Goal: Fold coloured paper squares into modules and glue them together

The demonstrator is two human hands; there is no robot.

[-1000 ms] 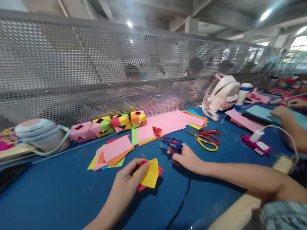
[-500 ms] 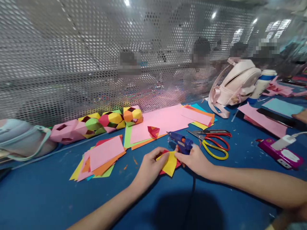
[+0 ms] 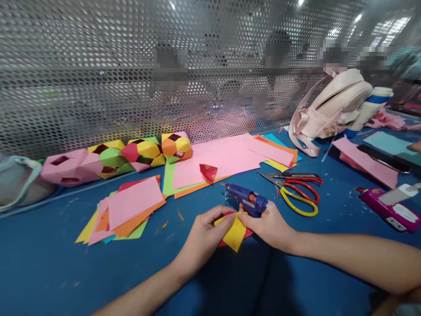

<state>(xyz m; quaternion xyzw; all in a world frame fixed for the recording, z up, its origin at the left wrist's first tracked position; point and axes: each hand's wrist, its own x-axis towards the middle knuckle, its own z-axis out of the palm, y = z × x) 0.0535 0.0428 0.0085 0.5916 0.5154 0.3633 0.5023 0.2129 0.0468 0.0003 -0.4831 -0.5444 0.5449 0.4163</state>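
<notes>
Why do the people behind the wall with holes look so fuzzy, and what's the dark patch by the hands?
Head view: the metal screen lets people show only dimly through its holes; ceiling lights glare white near its top; the dark patch is shadow on the blue table below the left hand and right hand at the yellow paper.

- Left hand [image 3: 205,235], left of the blue glue gun [image 3: 246,202]: bare, forearm unsleeved.
- Right hand [image 3: 269,226], beside the gun: forearm likewise uncovered.
- Pale blue cloth [image 3: 411,310], far right of the gun.
</notes>
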